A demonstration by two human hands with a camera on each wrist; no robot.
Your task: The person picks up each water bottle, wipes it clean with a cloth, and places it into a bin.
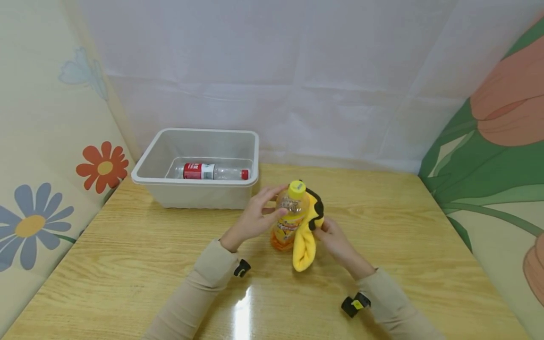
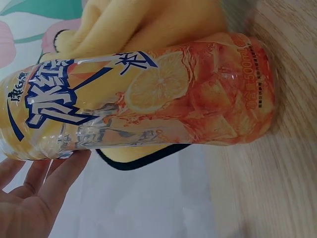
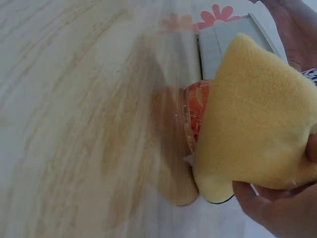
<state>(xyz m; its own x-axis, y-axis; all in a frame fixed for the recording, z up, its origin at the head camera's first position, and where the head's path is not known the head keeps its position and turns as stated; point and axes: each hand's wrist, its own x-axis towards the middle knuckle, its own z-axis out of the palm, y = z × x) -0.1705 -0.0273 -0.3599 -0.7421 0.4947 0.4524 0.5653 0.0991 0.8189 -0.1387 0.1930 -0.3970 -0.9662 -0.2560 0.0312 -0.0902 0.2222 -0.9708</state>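
Observation:
A plastic drink bottle point(image 1: 288, 226) with a yellow cap stands upright on the wooden table, its orange label showing lemon slices and ice in the left wrist view. My left hand point(image 1: 257, 215) grips its upper part from the left, thumb in front and fingers behind. On the bottle's right side hangs a soft yellow cloth point(image 1: 304, 248) with dark edging. My right hand point(image 1: 337, 243) pinches that cloth and holds it against the bottle. Seen from the right wrist, the cloth point(image 3: 257, 114) covers most of the bottle, leaving its orange base point(image 3: 196, 111) visible.
At the back left of the table point(image 1: 382, 208) is a white plastic bin point(image 1: 195, 196). An empty clear bottle point(image 1: 229, 174) with a red cap and red label lies on its side in it. White sheeting point(image 1: 340, 123) rises behind the table, and flower-patterned panels flank it.

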